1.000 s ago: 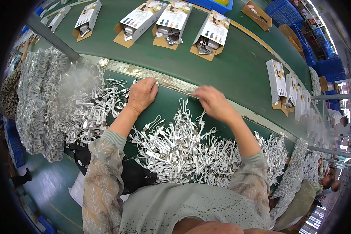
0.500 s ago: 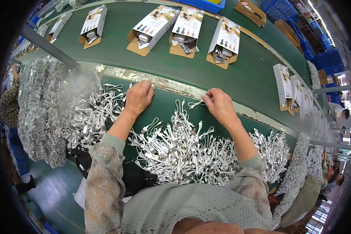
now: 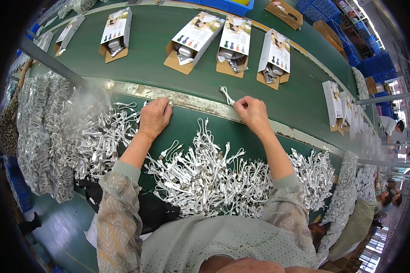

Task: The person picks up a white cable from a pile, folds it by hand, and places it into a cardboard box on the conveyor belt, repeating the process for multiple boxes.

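Observation:
My right hand (image 3: 253, 114) is closed in a pinch on a looped white USB cable (image 3: 225, 94), which sticks up past the fingertips over the metal rail (image 3: 200, 105). To its left, my left hand (image 3: 155, 116) is closed at the rail's near edge, with a small pale bit at the fingertips that I cannot make out. A big heap of white cables (image 3: 205, 177) lies on the green table just below both hands. Another cable pile (image 3: 102, 141) lies beside my left wrist, and a smaller cable pile (image 3: 312, 175) is to the right of my right forearm.
Beyond the rail runs a green conveyor belt (image 3: 150, 54) carrying several open white boxes (image 3: 234, 38) with small white devices inside. Bagged cable bundles (image 3: 41, 136) are stacked at the left. A grey post (image 3: 52, 57) slants across the left side. Other people are at the sides.
My right hand has lifted the white cable, so its loop now points up over the rail. The nearer boxes on the belt have shifted to the right. My left hand has barely moved.

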{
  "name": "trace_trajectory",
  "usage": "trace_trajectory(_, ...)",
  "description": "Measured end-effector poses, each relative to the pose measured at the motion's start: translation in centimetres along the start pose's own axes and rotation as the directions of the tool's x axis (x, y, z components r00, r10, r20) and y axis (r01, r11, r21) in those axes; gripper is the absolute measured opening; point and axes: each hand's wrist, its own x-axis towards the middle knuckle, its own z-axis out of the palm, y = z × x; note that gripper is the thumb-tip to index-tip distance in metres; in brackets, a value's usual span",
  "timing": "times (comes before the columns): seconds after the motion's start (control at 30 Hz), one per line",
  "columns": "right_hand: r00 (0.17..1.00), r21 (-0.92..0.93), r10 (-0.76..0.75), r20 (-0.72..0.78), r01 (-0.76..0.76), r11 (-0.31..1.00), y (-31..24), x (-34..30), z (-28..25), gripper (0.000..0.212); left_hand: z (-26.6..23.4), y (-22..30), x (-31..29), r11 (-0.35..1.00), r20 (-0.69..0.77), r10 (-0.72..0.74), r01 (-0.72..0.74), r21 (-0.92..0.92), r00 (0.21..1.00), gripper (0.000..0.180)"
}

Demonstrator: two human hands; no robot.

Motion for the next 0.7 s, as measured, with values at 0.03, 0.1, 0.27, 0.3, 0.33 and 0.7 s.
trace_trajectory(0.03, 0.998, -0.009, 0.009, -0.056, -0.009, 1.0, 0.1, 0.5, 0.1, 0.02, -0.1, 0.0, -0.2, 1.0, 0.0, -0.001, 0.001, 0.001, 1.0, 0.009)
trace_trajectory(0.1, 0.978, -0.058, 0.058, -0.202, -0.071, 0.996, -0.1, 2.0, -0.1, 0.019, -0.4, -0.1, -0.5, 1.0, -0.005, -0.007, 0.007, -0.012, 1.0, 0.009)
trace_trajectory(0.27, 0.854, -0.178, -0.002, -0.521, -0.106, 0.978, 2.9, 7.6, -1.1, 0.02, -0.4, 0.1, 0.0, 1.0, -0.017, 0.002, -0.002, -0.012, 1.0, 0.01)
trace_trajectory(0.3, 0.833, -0.182, -0.002, -0.554, -0.119, 0.976, 3.0, 8.8, -1.1, 0.02, -0.4, 0.1, 0.2, 1.0, -0.033, 0.009, -0.01, -0.015, 0.999, 0.01)
trace_trajectory(0.33, 0.857, -0.192, 0.014, -0.516, -0.132, 0.972, 3.2, 9.6, -1.3, 0.018, -0.3, 0.2, 0.6, 1.0, -0.032, 0.015, -0.016, -0.004, 0.999, 0.009)
trace_trajectory(0.7, 0.719, 0.018, -0.672, 0.179, 0.681, 0.732, -2.2, -1.5, 2.4, 0.02, 0.8, 0.1, 2.1, 0.999, -0.054, 0.042, -0.042, -0.009, 0.998, 0.009)
